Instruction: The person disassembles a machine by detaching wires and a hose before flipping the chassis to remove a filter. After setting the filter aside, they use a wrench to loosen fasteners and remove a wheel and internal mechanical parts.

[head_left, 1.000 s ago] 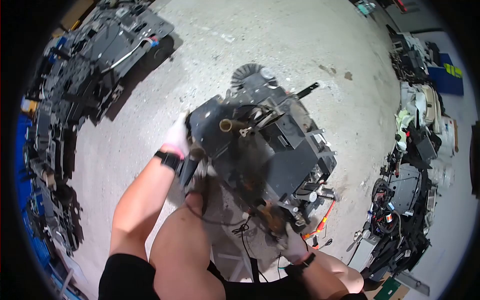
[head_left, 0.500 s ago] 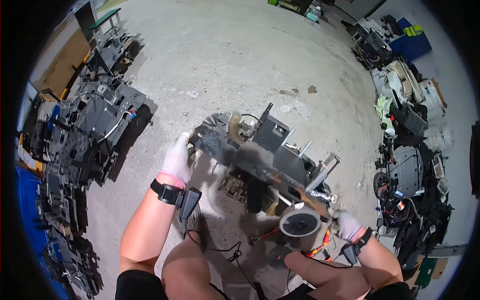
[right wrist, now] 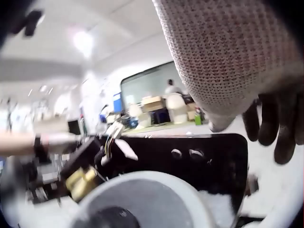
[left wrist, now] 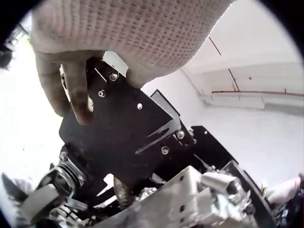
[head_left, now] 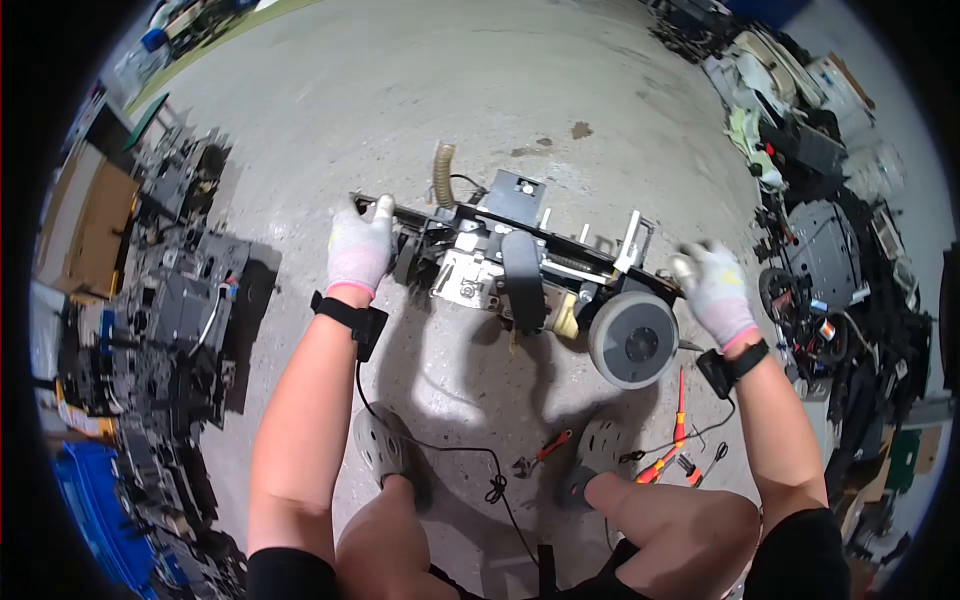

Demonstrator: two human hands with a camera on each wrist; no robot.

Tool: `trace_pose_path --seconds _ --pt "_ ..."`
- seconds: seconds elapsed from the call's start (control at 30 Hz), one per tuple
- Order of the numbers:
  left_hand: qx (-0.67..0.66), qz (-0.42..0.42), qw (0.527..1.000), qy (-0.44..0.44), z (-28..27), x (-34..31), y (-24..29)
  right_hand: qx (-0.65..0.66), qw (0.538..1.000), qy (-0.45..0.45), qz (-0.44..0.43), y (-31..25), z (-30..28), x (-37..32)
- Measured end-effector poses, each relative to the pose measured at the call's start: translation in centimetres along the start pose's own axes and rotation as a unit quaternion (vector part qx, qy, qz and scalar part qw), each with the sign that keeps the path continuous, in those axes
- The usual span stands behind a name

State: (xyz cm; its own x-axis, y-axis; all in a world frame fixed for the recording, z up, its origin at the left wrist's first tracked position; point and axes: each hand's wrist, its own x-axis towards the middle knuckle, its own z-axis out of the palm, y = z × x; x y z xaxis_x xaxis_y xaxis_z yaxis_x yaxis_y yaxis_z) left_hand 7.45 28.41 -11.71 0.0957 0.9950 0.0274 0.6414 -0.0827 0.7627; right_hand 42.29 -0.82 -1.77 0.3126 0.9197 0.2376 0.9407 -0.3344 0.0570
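Note:
A black machine chassis [head_left: 575, 250] stands tilted up on its side in front of me, its underside toward me. It carries a grey wheel [head_left: 634, 340] at the right, a ribbed hose [head_left: 443, 175] at the upper left and a metal bracket [head_left: 466, 279]. My gloved left hand [head_left: 361, 247] grips the chassis's left end, with fingers over the black plate [left wrist: 118, 118] in the left wrist view. Beside the right end is my gloved right hand [head_left: 715, 285]. Its fingers [right wrist: 285, 137] hang loosely past the plate's corner in the right wrist view, holding nothing.
Red-and-yellow screwdrivers [head_left: 680, 425] and red-handled pliers [head_left: 545, 452] lie on the floor near my feet. A black cable [head_left: 440, 447] runs between my shoes. Dismantled machines [head_left: 180, 310] line the left, with heaped parts [head_left: 820, 260] along the right.
The chassis has turned from lying with its top toward me to standing on edge, exposing its underside and wheel. My right hand has moved up and right and let go of its end.

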Motion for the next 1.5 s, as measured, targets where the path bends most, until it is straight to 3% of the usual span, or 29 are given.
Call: trace_pose_path --seconds 0.07,0.1,0.17,0.23,0.43,0.5,0.57,0.6,0.73,0.77,0.87,0.9,0.93,1.07,1.13,1.17,1.23,1.27,1.3,1.37,1.43,1.47,1.5 --pt "0.039 -0.001 0.999 0.01 0.7 0.9 0.2 0.1 0.987 -0.122 0.021 -2.4 1.7 0.2" --pt "0.062 -0.005 0.998 -0.013 0.6 1.3 0.4 0.057 0.987 -0.138 0.058 -3.8 2.4 0.3" --pt "0.099 0.109 0.985 0.091 1.9 2.0 -0.6 0.022 0.987 -0.146 0.065 -4.3 2.0 1.2" --pt "0.131 0.159 0.971 0.118 2.9 3.1 -2.0 0.038 0.989 -0.131 0.057 -3.2 2.4 1.5" --pt "0.146 0.14 0.979 0.029 2.2 3.8 1.7 0.057 0.991 -0.119 0.034 -0.5 4.0 3.6" --pt "0.171 0.176 0.969 0.037 2.8 5.4 1.5 0.072 0.989 -0.13 0.029 0.6 4.1 5.0" --pt "0.246 0.145 0.958 0.006 2.6 6.7 2.7 0.076 0.988 -0.135 0.022 2.0 4.9 6.8" --pt "0.259 0.19 0.947 0.027 2.9 8.1 1.6 0.094 0.985 -0.14 0.02 2.9 5.4 7.9" --pt "0.245 0.187 0.951 0.024 1.7 6.7 2.3 0.138 0.977 -0.159 0.026 6.7 7.9 12.2" --pt "0.175 0.181 0.968 -0.006 1.1 5.4 2.9 0.155 0.975 -0.158 0.007 7.3 8.4 12.8" --pt "0.219 0.198 0.955 -0.002 -0.4 1.9 2.5 0.199 0.964 -0.173 -0.044 7.9 8.2 12.7" --pt "0.232 0.226 0.946 0.009 -0.9 0.3 2.5 0.197 0.965 -0.164 -0.057 7.6 7.6 12.3" --pt "0.191 0.196 0.962 -0.006 -1.4 -1.5 2.7 0.188 0.967 -0.156 -0.067 7.5 7.9 12.4" --pt "0.189 0.209 0.959 0.018 -3.0 -8.5 2.3 0.251 0.96 -0.091 -0.085 7.3 8.8 11.1" --pt "0.095 0.103 0.99 -0.023 -3.4 -12.3 3.4 0.206 0.975 0.01 -0.087 6.9 9.6 10.2" --pt "0.095 0.062 0.993 -0.032 -3.8 -13.5 3.0 0.211 0.974 0.013 -0.08 6.5 9.3 9.2" --pt "0.129 0.067 0.989 -0.037 -4.1 -15.3 2.7 0.422 0.9 0.102 0.037 5.5 8.2 6.4" --pt "0.134 0.077 0.987 -0.034 -4.2 -15.4 1.5 0.506 0.849 0.152 0.026 5.3 6.6 4.2" --pt "0.135 0.082 0.987 -0.038 -4.1 -15.2 0.4 0.581 0.791 0.172 0.082 4.5 8.0 2.5" --pt "0.031 0.002 0.999 -0.023 -3.7 -14.3 -0.7 0.729 0.65 0.178 0.119 2.7 10.0 -1.1" --pt "0.06 0.021 0.998 -0.015 -3.4 -13.5 -0.9 0.759 0.618 0.06 0.195 0.5 12.9 -2.3" --pt "0.036 0.015 0.999 -0.008 -3.3 -12.8 -2.3 0.743 0.636 0.065 0.2 -0.1 12.2 -2.4" --pt "0.015 0.007 1.0 0.0 -3.5 -12.5 -2.9 0.773 0.609 0.054 0.17 -1.6 16.7 -1.8"
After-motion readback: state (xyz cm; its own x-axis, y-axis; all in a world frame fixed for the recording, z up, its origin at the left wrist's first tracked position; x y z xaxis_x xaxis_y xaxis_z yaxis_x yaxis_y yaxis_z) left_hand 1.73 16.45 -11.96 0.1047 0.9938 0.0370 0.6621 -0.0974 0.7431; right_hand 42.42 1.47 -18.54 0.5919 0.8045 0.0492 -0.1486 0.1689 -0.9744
